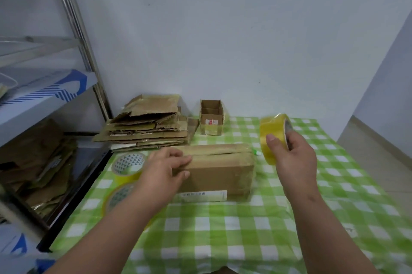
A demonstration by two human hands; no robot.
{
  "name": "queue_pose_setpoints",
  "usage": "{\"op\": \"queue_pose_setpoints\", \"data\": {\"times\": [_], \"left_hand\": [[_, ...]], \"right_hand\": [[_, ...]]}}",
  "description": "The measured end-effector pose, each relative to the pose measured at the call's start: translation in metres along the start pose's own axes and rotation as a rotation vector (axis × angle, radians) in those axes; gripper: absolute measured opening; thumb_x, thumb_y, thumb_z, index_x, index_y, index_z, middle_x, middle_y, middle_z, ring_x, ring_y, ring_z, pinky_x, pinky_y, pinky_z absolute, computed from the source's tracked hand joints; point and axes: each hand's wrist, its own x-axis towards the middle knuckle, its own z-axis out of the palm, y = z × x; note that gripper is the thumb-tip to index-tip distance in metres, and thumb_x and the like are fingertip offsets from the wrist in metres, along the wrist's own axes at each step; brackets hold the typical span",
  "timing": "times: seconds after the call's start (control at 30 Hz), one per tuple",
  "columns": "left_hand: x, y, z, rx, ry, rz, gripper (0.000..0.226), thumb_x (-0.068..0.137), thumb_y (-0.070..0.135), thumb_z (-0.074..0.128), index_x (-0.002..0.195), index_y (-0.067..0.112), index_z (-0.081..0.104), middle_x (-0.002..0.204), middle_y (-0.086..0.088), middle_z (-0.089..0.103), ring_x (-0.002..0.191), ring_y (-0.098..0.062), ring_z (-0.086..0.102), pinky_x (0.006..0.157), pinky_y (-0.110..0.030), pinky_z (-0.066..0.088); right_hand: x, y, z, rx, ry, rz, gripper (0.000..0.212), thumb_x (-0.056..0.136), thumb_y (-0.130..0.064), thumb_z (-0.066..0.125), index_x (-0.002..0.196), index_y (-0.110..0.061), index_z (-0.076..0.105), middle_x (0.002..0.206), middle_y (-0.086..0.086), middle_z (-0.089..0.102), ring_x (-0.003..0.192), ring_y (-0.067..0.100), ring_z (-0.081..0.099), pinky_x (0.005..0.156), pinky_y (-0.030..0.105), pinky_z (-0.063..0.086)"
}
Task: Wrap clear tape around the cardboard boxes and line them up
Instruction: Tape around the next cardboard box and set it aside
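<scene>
A closed brown cardboard box (220, 169) lies on the green checked tablecloth (245, 229), a white label on its near side. My left hand (165, 169) rests on the box's left end, fingers straight across the top and thumb against the front face. My right hand (292, 157) grips a yellowish roll of clear tape (273, 137), held upright in the air just right of the box. A small open cardboard box (211, 117) stands behind, near the wall.
Flattened cardboard (149, 124) is stacked at the back left of the table. Two more tape rolls (128, 166) lie at the table's left edge, partly behind my left arm. A metal shelf rack (44, 104) with cardboard stands to the left. White walls close the back.
</scene>
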Motion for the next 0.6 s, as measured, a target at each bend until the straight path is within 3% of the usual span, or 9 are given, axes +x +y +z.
{"op": "queue_pose_setpoints", "data": {"times": [0.07,0.17,0.23,0.27,0.37,0.5,0.6], "left_hand": [[0.000,0.001,0.002,0.101,0.006,0.048,0.035,0.088,0.036,0.070,0.122,0.034,0.068,0.116,0.020,0.047,0.116,-0.009,0.035,0.111,-0.036,0.032],[0.002,0.013,-0.006,0.292,-0.006,0.101,0.030,0.089,0.049,0.062,0.115,0.036,0.071,0.113,0.021,0.042,0.112,-0.009,0.029,0.104,-0.033,0.031],[0.006,0.020,-0.011,0.264,-0.063,0.083,0.025,0.090,0.049,0.062,0.108,0.035,0.071,0.109,0.019,0.044,0.109,-0.008,0.036,0.102,-0.034,0.036],[0.007,0.021,-0.012,0.216,-0.094,0.066,0.022,0.090,0.047,0.063,0.106,0.034,0.070,0.107,0.018,0.047,0.110,-0.009,0.043,0.101,-0.034,0.040],[0.011,0.018,-0.016,0.054,-0.138,-0.002,0.019,0.092,0.038,0.064,0.110,0.034,0.060,0.107,0.017,0.060,0.105,-0.008,0.058,0.092,-0.032,0.049],[0.006,0.016,-0.025,-0.505,-0.243,-0.092,0.045,0.094,0.024,0.066,0.130,0.031,0.042,0.123,0.009,0.061,0.111,-0.006,0.060,0.097,-0.034,0.051],[-0.001,0.014,-0.029,-0.648,-0.248,-0.092,0.049,0.090,0.021,0.070,0.128,0.033,0.042,0.125,0.008,0.056,0.111,-0.007,0.061,0.092,-0.030,0.052]], "right_hand": [[-0.005,-0.005,0.003,-0.065,-0.101,-0.042,0.020,0.087,-0.040,0.067,0.083,-0.020,0.066,0.079,-0.002,0.067,0.079,0.020,0.062,0.078,0.042,0.051],[-0.012,-0.009,0.015,-0.183,-0.235,-0.103,0.035,0.075,-0.063,0.056,0.085,-0.030,0.064,0.074,-0.008,0.065,0.093,0.022,0.060,0.091,0.049,0.046],[-0.015,-0.012,0.024,-0.289,-0.300,-0.186,0.031,0.081,-0.058,0.058,0.076,-0.028,0.059,0.075,-0.010,0.060,0.095,-0.005,0.049,0.100,0.046,0.034],[-0.017,-0.014,0.027,-0.346,-0.314,-0.240,0.030,0.084,-0.055,0.058,0.074,-0.027,0.056,0.076,-0.011,0.057,0.092,-0.011,0.044,0.100,0.042,0.029],[-0.024,-0.022,0.034,-0.489,-0.351,-0.400,0.026,0.082,-0.055,0.051,0.076,-0.030,0.054,0.078,-0.014,0.056,0.090,0.003,0.048,0.095,0.035,0.020],[-0.030,-0.024,0.043,-0.574,-0.423,-0.466,0.025,0.081,-0.055,0.048,0.085,-0.033,0.058,0.084,-0.017,0.056,0.100,0.008,0.049,0.094,0.031,0.013],[-0.034,-0.022,0.049,-0.613,-0.471,-0.485,0.022,0.083,-0.055,0.046,0.081,-0.034,0.052,0.081,-0.019,0.052,0.103,0.009,0.047,0.097,0.036,0.015]]}}
